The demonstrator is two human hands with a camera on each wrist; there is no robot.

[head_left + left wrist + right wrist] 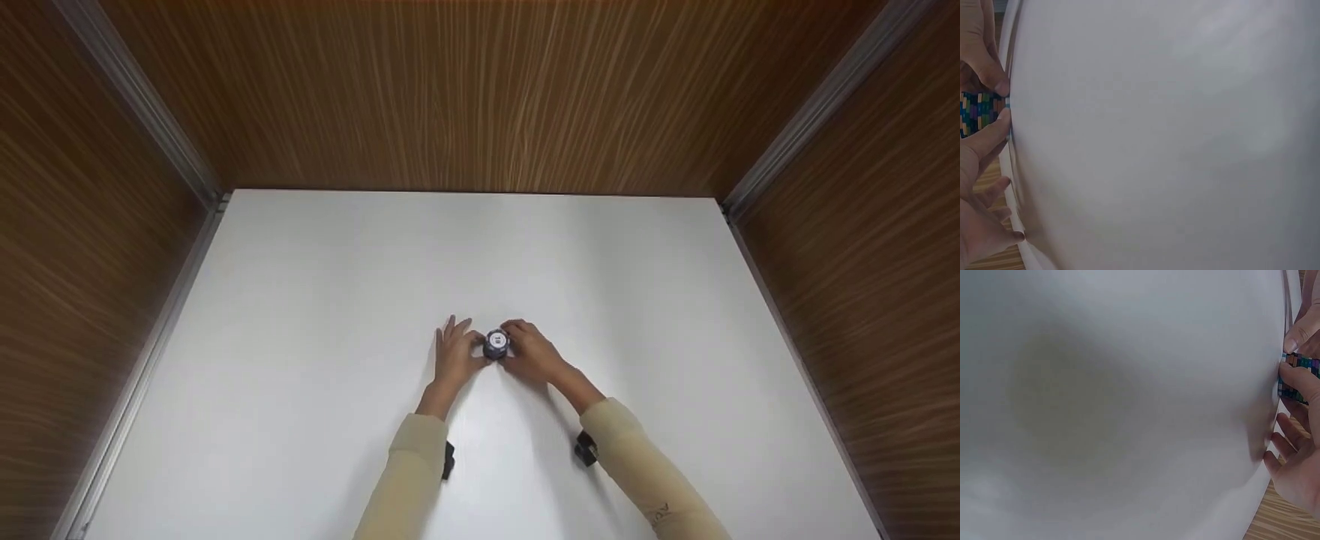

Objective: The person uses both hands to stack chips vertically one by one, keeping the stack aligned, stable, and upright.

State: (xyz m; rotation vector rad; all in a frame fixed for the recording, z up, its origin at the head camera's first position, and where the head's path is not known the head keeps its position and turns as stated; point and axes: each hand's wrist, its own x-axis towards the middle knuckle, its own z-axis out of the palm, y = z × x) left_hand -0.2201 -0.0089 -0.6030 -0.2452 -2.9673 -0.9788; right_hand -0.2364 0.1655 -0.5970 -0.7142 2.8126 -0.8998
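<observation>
A short upright stack of poker chips [496, 345], with a numbered white label on top, stands on the white table between two hands. From the left, the left hand [457, 358] pinches it between thumb and index finger, its other fingers spread away. On the opposite side the right hand [532, 352] holds it with thumb and fingers. Multicoloured chip edges show on the stack [981, 111] in the left wrist view, with fingertips near the table end. At the right wrist view's right edge, the stack [1302, 363] is partly covered by fingers.
The white tabletop [315, 300] spreads out around the hands. Brown wood-grain panels [450, 97] with grey metal rails [142, 82] enclose its back and sides. Small black devices [586, 448] sit at both beige sleeves [420, 450].
</observation>
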